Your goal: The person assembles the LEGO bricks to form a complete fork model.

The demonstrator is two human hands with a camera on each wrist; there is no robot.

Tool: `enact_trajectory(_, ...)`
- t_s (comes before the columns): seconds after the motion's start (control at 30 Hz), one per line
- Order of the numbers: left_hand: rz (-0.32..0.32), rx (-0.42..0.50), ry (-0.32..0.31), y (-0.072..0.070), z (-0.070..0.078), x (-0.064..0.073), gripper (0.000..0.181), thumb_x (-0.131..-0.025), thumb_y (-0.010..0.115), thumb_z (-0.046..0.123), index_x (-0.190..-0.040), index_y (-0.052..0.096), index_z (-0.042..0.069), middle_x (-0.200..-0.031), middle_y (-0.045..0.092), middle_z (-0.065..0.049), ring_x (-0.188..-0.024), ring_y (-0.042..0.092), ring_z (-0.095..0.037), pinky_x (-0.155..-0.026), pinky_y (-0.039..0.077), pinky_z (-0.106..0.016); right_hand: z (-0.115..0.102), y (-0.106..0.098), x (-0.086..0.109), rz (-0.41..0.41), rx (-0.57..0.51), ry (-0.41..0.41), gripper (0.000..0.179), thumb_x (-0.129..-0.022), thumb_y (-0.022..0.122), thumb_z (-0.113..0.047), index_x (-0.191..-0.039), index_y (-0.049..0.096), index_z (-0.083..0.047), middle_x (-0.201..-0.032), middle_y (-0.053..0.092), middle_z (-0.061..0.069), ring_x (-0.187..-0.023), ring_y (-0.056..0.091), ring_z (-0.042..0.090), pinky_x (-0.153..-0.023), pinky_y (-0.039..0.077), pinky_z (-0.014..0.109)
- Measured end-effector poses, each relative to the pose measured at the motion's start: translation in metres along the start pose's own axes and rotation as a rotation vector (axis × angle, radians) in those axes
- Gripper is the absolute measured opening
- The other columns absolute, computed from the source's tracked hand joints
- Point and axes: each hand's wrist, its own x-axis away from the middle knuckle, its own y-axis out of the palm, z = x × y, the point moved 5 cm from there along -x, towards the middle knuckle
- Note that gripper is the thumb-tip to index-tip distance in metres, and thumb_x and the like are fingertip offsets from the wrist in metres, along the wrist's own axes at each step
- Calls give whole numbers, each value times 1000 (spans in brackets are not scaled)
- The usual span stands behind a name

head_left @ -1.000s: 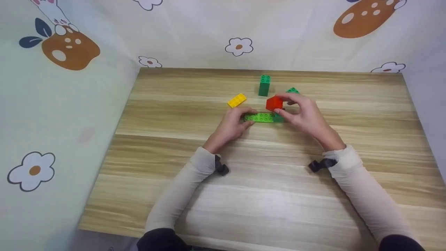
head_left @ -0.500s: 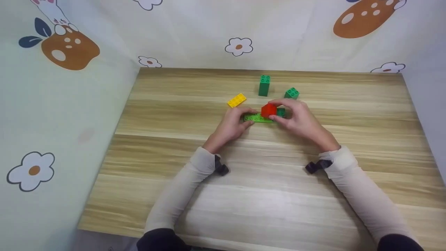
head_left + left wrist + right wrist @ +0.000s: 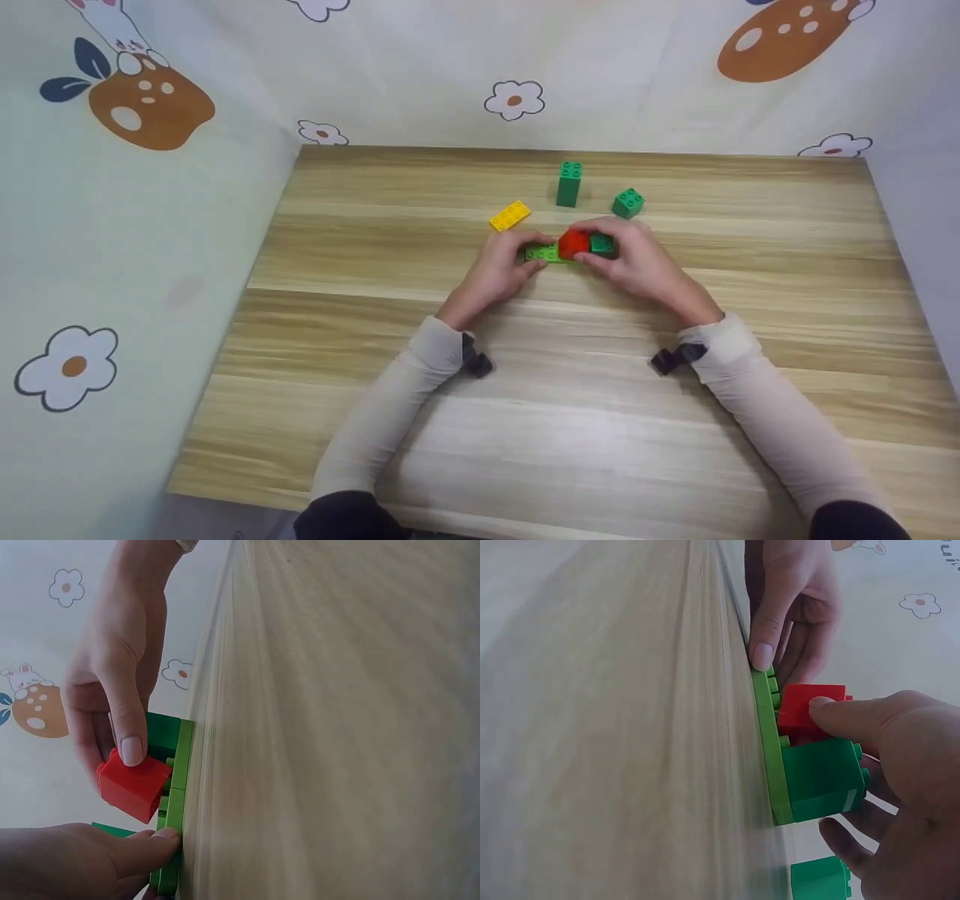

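Observation:
A light green studded strip [image 3: 541,254] lies flat on the table, and a seam crosses it in the left wrist view. At its left end my left hand [image 3: 504,264] grips it between thumb and fingers. My right hand [image 3: 637,256] pinches a red brick [image 3: 135,784], thumb on the near side. That brick is tilted over the strip's studs; whether it touches them I cannot tell. Right beside it, a dark green brick [image 3: 821,778] sits on the strip's right end, partly under my right hand in the head view.
Behind the hands lie a yellow studded brick [image 3: 510,216], a tall dark green brick [image 3: 569,184] standing upright, and a small dark green brick [image 3: 628,202]. The wooden table [image 3: 360,420] meets a patterned wall covering [image 3: 420,90] at the back and sides.
My right hand has carried the red brick left and down, from above the dark green brick to low over the strip's studs. The left hand has stayed in place.

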Motion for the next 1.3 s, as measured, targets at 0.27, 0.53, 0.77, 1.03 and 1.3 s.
enact_trajectory(0.27, 5, -14, 13, 1, 1, -1, 36, -99, 79, 8, -135, 76, 13, -135, 77, -2, -126, 69, -19, -115, 54, -33, 0, 1, -4, -19, 1, 27, 41, -98, 83, -28, -136, 75, -17, -132, 77, 5, -115, 70, 24, -105, 59, 49)
enact_trajectory(0.53, 10, -28, 18, 2, 1, -2, 36, -98, 80, 8, -134, 76, 13, -134, 78, -2, -126, 70, -19, -115, 54, -33, 1, 0, -10, -57, 18, 38, 41, -97, 84, -31, -135, 76, -18, -128, 78, 4, -112, 69, 23, -105, 58, 47)
enact_trajectory(0.77, 14, -32, 19, 1, 0, -1, 37, -99, 80, 9, -135, 76, 15, -135, 78, -1, -128, 69, -19, -117, 53, -34, -1, 1, -12, -75, 24, 55, 41, -97, 84, -30, -135, 75, -17, -129, 78, 4, -113, 69, 24, -108, 58, 48)
enact_trajectory(1.03, 21, -4, 30, 0, 0, 0, 36, -99, 79, 7, -134, 77, 13, -134, 78, -2, -128, 69, -19, -118, 53, -35, -6, -1, -15, -96, 56, 81, 42, -97, 85, -29, -136, 76, -18, -130, 78, 4, -114, 68, 25, -110, 56, 50)
enact_trajectory(1.3, 19, 3, 42, 0, 1, 0, 36, -99, 78, 5, -134, 76, 11, -134, 78, -4, -128, 70, -21, -117, 53, -35, -5, -1, -16, -98, 75, 68, 41, -96, 86, -30, -135, 77, -20, -129, 78, 3, -113, 68, 24, -106, 57, 48)
